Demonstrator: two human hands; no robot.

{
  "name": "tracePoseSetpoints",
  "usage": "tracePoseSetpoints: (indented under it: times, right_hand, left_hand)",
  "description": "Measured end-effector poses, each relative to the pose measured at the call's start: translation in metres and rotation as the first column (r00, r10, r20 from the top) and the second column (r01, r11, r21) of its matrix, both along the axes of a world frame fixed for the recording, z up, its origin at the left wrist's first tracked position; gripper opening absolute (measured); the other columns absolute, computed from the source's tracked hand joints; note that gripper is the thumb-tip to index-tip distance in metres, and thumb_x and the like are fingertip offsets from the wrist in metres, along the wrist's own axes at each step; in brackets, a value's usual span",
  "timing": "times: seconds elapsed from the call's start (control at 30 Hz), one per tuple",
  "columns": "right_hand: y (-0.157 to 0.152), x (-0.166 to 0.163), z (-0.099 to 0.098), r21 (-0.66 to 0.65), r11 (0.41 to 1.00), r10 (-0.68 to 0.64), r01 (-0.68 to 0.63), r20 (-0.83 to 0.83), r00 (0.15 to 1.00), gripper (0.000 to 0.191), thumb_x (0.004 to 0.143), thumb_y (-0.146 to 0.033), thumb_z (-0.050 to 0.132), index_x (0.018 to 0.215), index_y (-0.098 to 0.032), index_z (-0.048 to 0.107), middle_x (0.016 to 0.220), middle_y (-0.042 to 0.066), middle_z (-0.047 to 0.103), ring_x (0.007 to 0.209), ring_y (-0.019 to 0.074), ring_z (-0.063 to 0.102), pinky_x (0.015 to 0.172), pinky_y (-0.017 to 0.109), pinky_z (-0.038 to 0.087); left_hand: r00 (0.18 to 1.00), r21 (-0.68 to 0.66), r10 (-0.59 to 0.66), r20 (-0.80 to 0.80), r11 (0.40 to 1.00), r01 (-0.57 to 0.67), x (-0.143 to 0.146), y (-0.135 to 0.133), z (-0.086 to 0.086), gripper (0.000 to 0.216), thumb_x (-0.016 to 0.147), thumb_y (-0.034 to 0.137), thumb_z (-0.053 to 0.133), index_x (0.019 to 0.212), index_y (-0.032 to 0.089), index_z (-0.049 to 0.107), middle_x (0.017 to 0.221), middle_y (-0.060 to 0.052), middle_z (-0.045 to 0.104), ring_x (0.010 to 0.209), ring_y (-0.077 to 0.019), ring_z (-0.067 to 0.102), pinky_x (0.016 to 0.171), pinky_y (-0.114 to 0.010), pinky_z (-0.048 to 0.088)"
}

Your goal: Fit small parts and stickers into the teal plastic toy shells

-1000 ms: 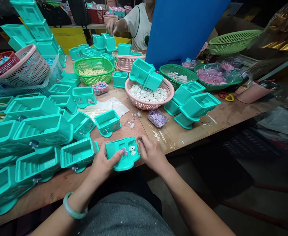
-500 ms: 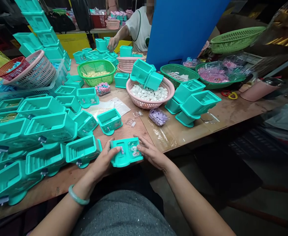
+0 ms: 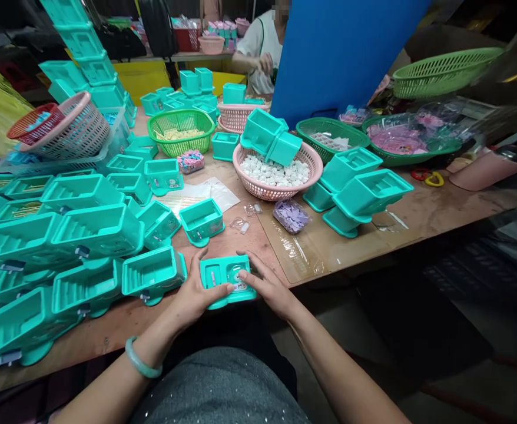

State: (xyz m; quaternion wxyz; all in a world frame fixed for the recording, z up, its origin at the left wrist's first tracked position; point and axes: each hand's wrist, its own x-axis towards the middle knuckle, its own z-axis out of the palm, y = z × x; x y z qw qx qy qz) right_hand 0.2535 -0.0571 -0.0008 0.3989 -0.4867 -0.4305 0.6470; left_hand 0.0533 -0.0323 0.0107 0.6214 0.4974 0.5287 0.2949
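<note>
1. Between both thumbs, at the table's near edge: teal plastic box [image 3: 226, 280], flat on the wooden table [image 3: 373, 229].
2. Left hand [image 3: 194, 294] grips its left side, fingers curled, thumb pressed on top.
3. Right hand [image 3: 267, 287] grips the right side, thumb on the small round piece [image 3: 238, 277].
4. Just left of the left fingers: open teal tray [image 3: 152, 274].
5. Beyond the fingertips: another teal tray [image 3: 202, 219], purple chips [image 3: 291, 214], pink basket [image 3: 278, 171].

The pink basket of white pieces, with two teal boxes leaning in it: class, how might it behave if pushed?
The pink basket probably slides flat, its base being wide. The teal boxes lean on its rim and might topple. The loose white pieces would likely shift.
</note>
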Motion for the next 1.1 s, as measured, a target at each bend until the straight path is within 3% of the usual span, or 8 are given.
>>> tracePoseSetpoints:
  times: [0.17,0.33,0.4,0.53,0.7,0.8,0.93,1.1]
  right_hand:
    - [0.000,0.011,0.002,0.036,0.993,0.108,-0.108,-0.012,0.994,0.078,0.084,-0.052,0.074,0.150,-0.029,0.039,0.146,0.010,0.053,0.136,0.0285,0.052,0.109,0.044,0.047]
    - [0.010,0.030,-0.001,0.246,0.961,0.103,-0.127,0.107,0.989,0.089,0.080,-0.038,0.081,0.155,-0.033,0.034,0.161,0.009,0.038,0.149,0.0276,0.037,0.123,0.047,0.032]
    - [0.017,0.026,-0.008,0.279,0.951,0.097,-0.134,0.143,0.985,0.089,0.079,-0.035,0.082,0.155,-0.033,0.035,0.162,0.009,0.038,0.150,0.0264,0.036,0.125,0.047,0.028]
    - [0.031,-0.005,-0.025,0.275,0.953,0.149,-0.131,-0.047,0.988,0.091,0.084,-0.036,0.075,0.160,-0.033,0.025,0.167,0.009,0.031,0.152,0.0241,0.035,0.123,0.047,0.034]
    - [0.035,-0.034,-0.031,0.422,0.899,0.092,-0.117,0.078,0.993,0.080,0.089,-0.019,0.059,0.161,-0.032,0.027,0.165,0.007,0.035,0.150,0.0210,0.038,0.124,0.047,0.034]
    - [0.032,-0.024,-0.029,0.516,0.854,-0.096,-0.063,0.275,0.957,0.066,0.088,-0.014,0.054,0.152,-0.029,0.045,0.152,0.009,0.052,0.139,0.0236,0.052,0.115,0.047,0.045]
    - [0.028,0.001,-0.032,0.596,0.802,-0.385,0.043,0.460,0.800,0.038,0.091,-0.015,0.049,0.123,-0.023,0.068,0.118,0.012,0.070,0.110,0.0267,0.067,0.098,0.047,0.056]
    - [0.030,0.016,-0.037,0.626,0.776,-0.499,0.075,0.538,0.679,0.031,0.094,-0.017,0.045,0.110,-0.020,0.071,0.103,0.013,0.070,0.099,0.0287,0.067,0.089,0.047,0.056]
  left_hand:
    - [0.971,0.245,-0.005,-0.237,0.967,0.064,-0.005,-0.012,-0.001,0.092,0.068,0.041,0.083,0.143,0.016,0.036,0.141,-0.021,0.053,0.129,-0.0372,0.057,0.110,-0.056,0.046]
    - [0.807,0.589,0.066,-0.587,0.719,0.369,-0.011,-0.011,0.007,0.089,0.069,0.028,0.085,0.146,0.022,0.042,0.154,-0.020,0.046,0.146,-0.0388,0.042,0.117,-0.060,0.038]
    - [0.685,0.614,0.166,-0.709,0.624,0.483,-0.013,-0.005,0.008,0.084,0.069,0.023,0.085,0.144,0.019,0.047,0.153,-0.022,0.049,0.144,-0.0415,0.044,0.118,-0.063,0.035]
    - [0.522,0.559,0.239,-0.819,0.540,0.629,-0.013,0.009,0.008,0.072,0.074,0.027,0.082,0.140,0.014,0.056,0.154,-0.025,0.050,0.145,-0.0436,0.044,0.121,-0.067,0.025]
    - [0.429,0.457,0.194,-0.882,0.575,0.679,-0.019,0.022,0.006,0.064,0.081,0.017,0.070,0.143,0.019,0.056,0.157,-0.020,0.047,0.146,-0.0424,0.043,0.120,-0.072,0.023]
    - [0.482,0.506,0.200,-0.853,0.544,0.670,-0.027,0.024,0.006,0.067,0.079,0.027,0.074,0.143,0.016,0.056,0.156,-0.020,0.049,0.145,-0.0435,0.044,0.119,-0.071,0.027]
    - [0.558,0.585,0.222,-0.799,0.499,0.639,-0.035,0.040,0.016,0.055,0.090,0.038,0.062,0.139,0.013,0.058,0.149,-0.021,0.057,0.141,-0.0414,0.050,0.117,-0.068,0.032]
    - [0.364,0.368,0.155,-0.918,0.675,0.640,-0.024,0.101,0.042,0.061,0.093,0.033,0.057,0.146,0.006,0.047,0.157,-0.026,0.045,0.147,-0.0400,0.042,0.120,-0.057,0.032]
